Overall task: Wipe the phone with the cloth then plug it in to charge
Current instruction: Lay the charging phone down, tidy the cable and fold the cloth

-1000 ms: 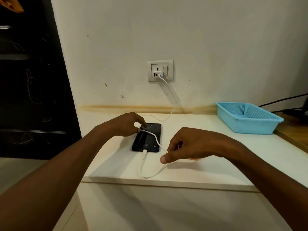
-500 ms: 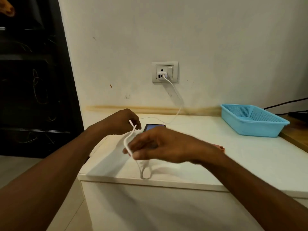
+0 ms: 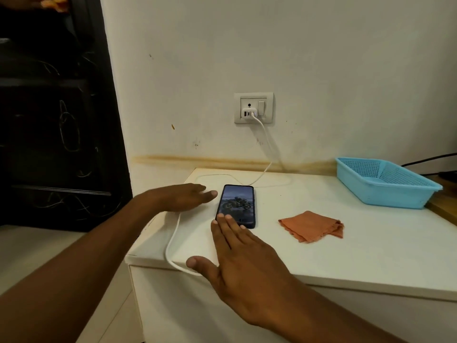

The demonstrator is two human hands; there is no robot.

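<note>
On white counter [image 3: 321,263], lit dark-cased phone [image 3: 236,206], cable [image 3: 173,241] attached; both hands' fingers [image 3: 228,225] flat, empty.

Two bare forearms, left hand [image 3: 181,197] and right hand [image 3: 243,264] ungloved, no sleeves, rings or watch.

blue basket [image 3: 385,184] on white counter [image 3: 346,263], dark shelf [image 3: 57,115] left

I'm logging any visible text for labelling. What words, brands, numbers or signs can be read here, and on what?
None can be read.
phone: screen lit with a picture; any text is too blurred.
wall socket: no legible marking.
charger, cloth, basket: no text visible.
</note>
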